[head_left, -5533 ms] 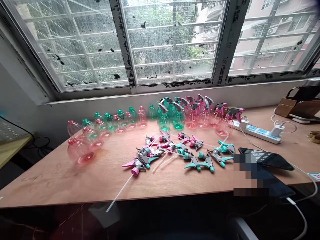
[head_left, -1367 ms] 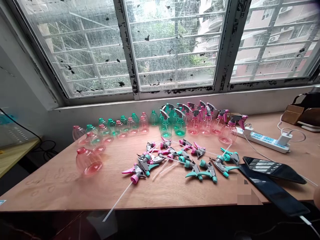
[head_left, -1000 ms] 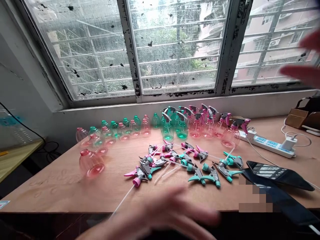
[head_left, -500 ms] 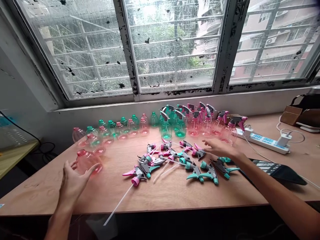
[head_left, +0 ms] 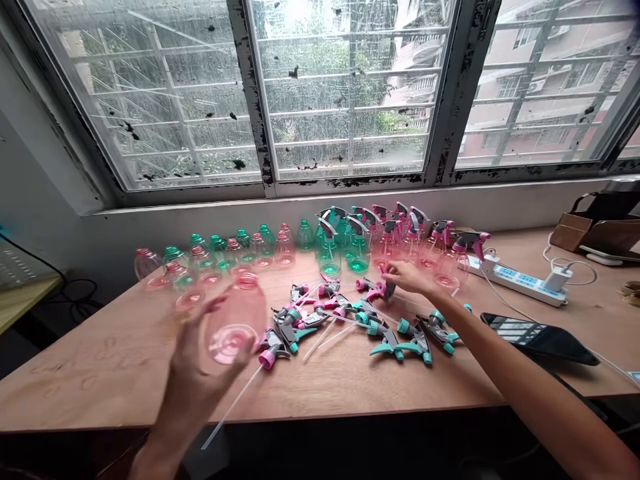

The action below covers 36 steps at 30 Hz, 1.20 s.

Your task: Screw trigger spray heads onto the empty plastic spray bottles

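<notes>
My left hand (head_left: 200, 363) is closed around a clear pink plastic bottle (head_left: 237, 313) with an open neck, raised off the table and slightly blurred. At the far side of a loose pile, my right hand (head_left: 407, 277) has its fingers pinched on a pink and grey spray trigger head (head_left: 383, 289). Between the hands lie several more trigger heads in pink-grey and teal-grey, among them a pink one (head_left: 270, 353) whose white dip tube (head_left: 233, 407) reaches past the table edge. Teal trigger heads (head_left: 417, 340) lie to the right of the pile.
Open-necked pink and green bottles (head_left: 204, 263) stand at the back left. Several bottles with spray heads (head_left: 357, 250) stand at the back centre and right. A power strip (head_left: 525, 283), a dark tablet-like device (head_left: 540, 337) and a brown case (head_left: 597, 223) sit on the right.
My left hand has lifted the pink bottle off the table and moved it right. My right hand has moved left and closed on a pink trigger head.
</notes>
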{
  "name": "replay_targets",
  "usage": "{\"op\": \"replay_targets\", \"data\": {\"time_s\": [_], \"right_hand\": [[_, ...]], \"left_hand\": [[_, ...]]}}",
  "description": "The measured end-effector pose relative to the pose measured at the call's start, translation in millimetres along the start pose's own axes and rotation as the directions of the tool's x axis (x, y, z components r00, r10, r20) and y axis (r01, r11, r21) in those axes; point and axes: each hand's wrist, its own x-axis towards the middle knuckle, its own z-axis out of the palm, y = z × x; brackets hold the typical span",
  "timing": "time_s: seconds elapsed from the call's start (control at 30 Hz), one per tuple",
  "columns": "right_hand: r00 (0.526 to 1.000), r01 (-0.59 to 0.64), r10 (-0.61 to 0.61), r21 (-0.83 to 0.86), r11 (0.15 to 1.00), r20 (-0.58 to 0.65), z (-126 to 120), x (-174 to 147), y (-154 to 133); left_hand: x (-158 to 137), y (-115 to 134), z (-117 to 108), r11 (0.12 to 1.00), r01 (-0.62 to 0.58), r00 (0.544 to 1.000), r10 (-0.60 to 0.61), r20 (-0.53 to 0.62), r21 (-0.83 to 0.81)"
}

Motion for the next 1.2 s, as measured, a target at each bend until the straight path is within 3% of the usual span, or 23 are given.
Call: {"op": "replay_targets", "data": {"time_s": [0.07, 0.2, 0.27, 0.33, 0.4, 0.57, 0.77, 0.87, 0.97, 1.03, 1.07, 1.13, 1.2], "right_hand": [[0.979, 0.044, -0.036, 0.034, 0.998, -0.199, -10.3, -0.2, -7.7], [0.837, 0.148, -0.113, 0.022, 0.989, -0.535, -36.1, -17.9, -23.6], [0.76, 0.251, -0.22, -0.036, 0.967, -0.611, -49.3, -35.0, -32.4], [0.622, 0.396, -0.405, -0.177, 0.901, -0.67, -60.8, -53.9, -43.0], [0.536, 0.453, -0.521, -0.295, 0.841, -0.664, -69.0, -70.8, -55.7], [0.528, 0.479, -0.634, -0.418, 0.772, -0.566, -74.5, -93.0, -81.7], [0.495, 0.403, -0.573, -0.412, 0.818, -0.653, -78.7, -93.3, -73.7], [0.501, 0.464, -0.587, -0.374, 0.803, -0.636, -71.5, -96.1, -74.7], [0.554, 0.598, -0.563, -0.177, 0.781, -0.613, -49.3, -107.4, -86.2], [0.648, 0.607, -0.422, 0.095, 0.789, -0.634, -28.3, -118.1, -95.7], [0.697, 0.573, -0.289, 0.268, 0.775, -0.656, -17.2, -123.5, -99.7], [0.812, 0.447, 0.02, 0.644, 0.62, -0.583, 3.3, -133.2, -104.9], [0.945, 0.207, 0.155, 0.895, 0.394, -0.287, 18.8, -140.7, -105.5]], "left_hand": [[-9.4, 18.6, 17.0, 0.993, -0.066, 0.989, 0.078, 0.129, -0.102], [-18.4, 33.0, 44.8, 0.978, -0.156, 0.959, 0.184, 0.215, -0.14], [-18.5, 33.0, 50.2, 0.97, -0.209, 0.947, 0.232, 0.222, -0.12], [-18.0, 32.0, 51.0, 0.966, -0.23, 0.937, 0.253, 0.24, -0.117], [-18.3, 31.9, 50.1, 0.965, -0.24, 0.929, 0.261, 0.262, -0.109], [-23.7, 33.6, 49.3, 0.956, -0.274, 0.897, 0.293, 0.332, -0.103], [-28.2, 31.0, 43.3, 0.965, -0.246, 0.905, 0.263, 0.335, -0.094], [-29.8, 31.9, 44.4, 0.963, -0.253, 0.896, 0.271, 0.352, -0.097], [-34.9, 32.8, 53.1, 0.964, -0.232, 0.885, 0.264, 0.384, -0.127], [-40.8, 32.5, 61.3, 0.968, -0.184, 0.892, 0.237, 0.384, -0.171], [-44.1, 32.3, 65.2, 0.968, -0.163, 0.899, 0.226, 0.375, -0.193], [-50.8, 32.2, 72.0, 0.961, -0.153, 0.904, 0.23, 0.362, -0.23], [-56.3, 32.9, 76.5, 0.952, -0.167, 0.896, 0.256, 0.363, -0.258]]}}
